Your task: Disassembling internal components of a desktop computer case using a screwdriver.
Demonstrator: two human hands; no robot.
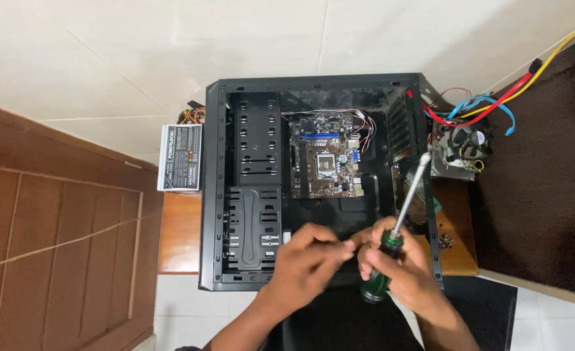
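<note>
An open black computer case (217, 195) lies on its side on a small wooden table. A motherboard (324, 162) sits inside it, toward the back. My right hand (401, 270) grips a screwdriver (398, 224) with a green and black handle, its metal shaft pointing up and away over the case's right edge. My left hand (310, 257) hovers over the case's front edge, its fingertips pinched together and meeting the right hand's fingers. Whether something tiny sits between those fingertips cannot be told.
A grey power supply box (181, 158) stands left of the case. A CPU cooler fan (468, 146) with red, blue and yellow cables (495, 104) lies to the right. A brown wooden door (60, 240) fills the left. The floor is white tile.
</note>
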